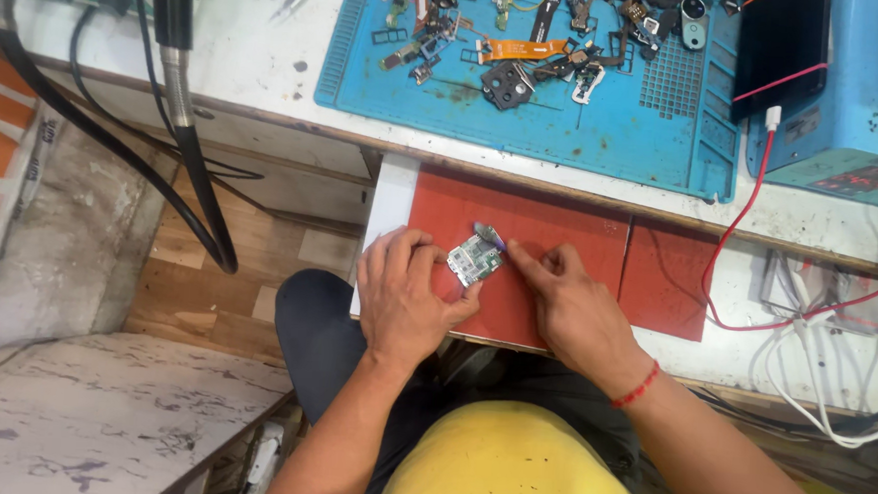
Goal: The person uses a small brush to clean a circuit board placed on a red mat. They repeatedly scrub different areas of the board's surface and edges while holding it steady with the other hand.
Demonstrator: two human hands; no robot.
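Circuit board (475,259) is pinned flat on the red mat (560,233) by my left hand (403,295) fingers, closed around its edge, while my right hand (568,299) pinches a small tool (490,236) at its top corner, which I judge needs gentle prying.

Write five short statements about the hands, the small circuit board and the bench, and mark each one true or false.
1. The left hand holds a small circuit board. True.
2. The circuit board lies on the blue mat. False: it is over the red mat.
3. The right hand holds a thin tool at the board. True.
4. A red band sits on the left wrist. False: on the right wrist.
5. The blue mat is bare. False: small parts are scattered on it.
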